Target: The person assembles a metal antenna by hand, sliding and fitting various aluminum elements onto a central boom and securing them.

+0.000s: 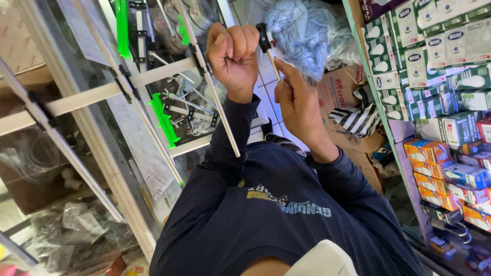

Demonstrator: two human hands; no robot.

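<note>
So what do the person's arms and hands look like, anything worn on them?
Both arms are covered to the wrist by long, dark navy sleeves of a sweatshirt with a pale print across the chest. The left hand and right hand are bare: no gloves, and no rings or watch that I can make out.

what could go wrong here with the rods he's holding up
The left hand grips one thin metal rod whose long free end hangs unsupported, so it may swing into the glass cabinet beside it. The right hand pinches a short rod with a black clip by the fingers only; it could slip and drop.
</note>
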